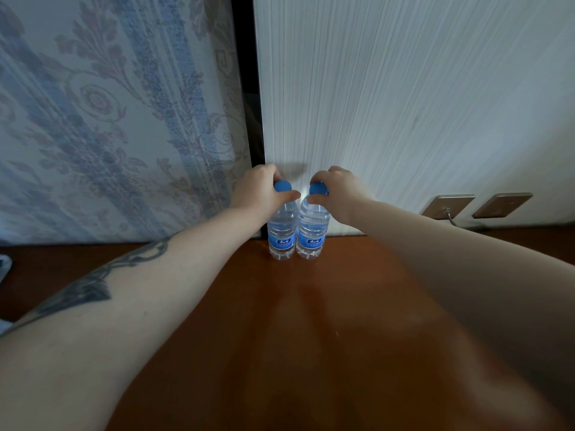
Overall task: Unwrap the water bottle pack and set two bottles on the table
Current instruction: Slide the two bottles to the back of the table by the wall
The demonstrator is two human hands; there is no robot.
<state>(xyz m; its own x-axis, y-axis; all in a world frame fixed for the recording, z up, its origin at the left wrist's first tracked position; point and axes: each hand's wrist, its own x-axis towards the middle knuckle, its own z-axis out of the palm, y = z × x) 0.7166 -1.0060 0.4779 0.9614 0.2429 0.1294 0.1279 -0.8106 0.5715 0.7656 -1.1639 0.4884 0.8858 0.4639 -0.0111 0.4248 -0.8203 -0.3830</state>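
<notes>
Far left, a patterned fabric panel (109, 119) with a blue and mauve floral design stands upright behind the desk. A narrow dark gap (249, 88) separates it from a pale wall panel (404, 104) with fine vertical grain, which fills the right half of the view.

The desk (280, 337) is glossy reddish-brown wood; its surface reflects both forearms and the bottles.

The left forearm carries a dark tattoo (90, 284). The left hand (259, 188) closes its grip around the blue cap of the left bottle (281, 231), thumb along the neck. That bottle stands upright at the desk's back edge, close against the wall panel.

Just beside it, touching or nearly so, the right bottle (312, 228) stands upright in the same manner. Both are clear, filled, with blue labels. The right hand (334, 189) holds its blue cap, fingers curled over the top.

Far right, two bronze-coloured wall plates (448, 205) sit low on the wall panel, just above the desk; a cable (451, 219) leaves the nearer one.
</notes>
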